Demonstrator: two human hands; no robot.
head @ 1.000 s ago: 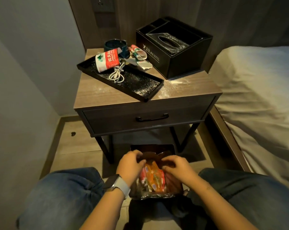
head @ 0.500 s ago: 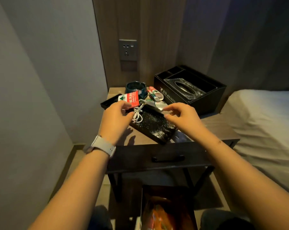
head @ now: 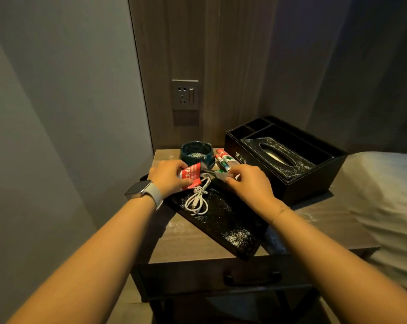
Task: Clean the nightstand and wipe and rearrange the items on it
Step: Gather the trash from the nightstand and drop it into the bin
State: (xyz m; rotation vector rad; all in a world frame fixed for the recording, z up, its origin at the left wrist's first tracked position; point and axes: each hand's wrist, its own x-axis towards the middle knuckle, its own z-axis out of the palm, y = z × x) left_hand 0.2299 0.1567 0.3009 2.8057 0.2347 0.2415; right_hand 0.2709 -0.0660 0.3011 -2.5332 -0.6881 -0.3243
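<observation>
On the nightstand point(head: 198, 242), at the back end of the black tray point(head: 233, 228), our left hand point(head: 167, 176) grips a crushed bottle with a red label point(head: 191, 177), fingers curled around it. Our right hand point(head: 247, 183) pinches a flattened clear plastic piece point(head: 221, 175) just beside it. We judge both to be very light and thin, easy to deform, a little slippery, so taking them around the middle with the whole hand seems safest. A white cable point(head: 196, 199), soft and loosely coiled, lies on the tray touching the bottle and may come along with it. White crumbs are spread over the tray, the nightstand top and the black tissue box point(head: 310, 178). A dark ashtray point(head: 196, 152) and small red tubes point(head: 222, 159) stand behind the hands.

Half a second ago both hands only hovered over these things with the fingers not yet closed; now they have reached them and taken hold. The camera has also come closer, and the bin on the floor is no longer in view.
</observation>
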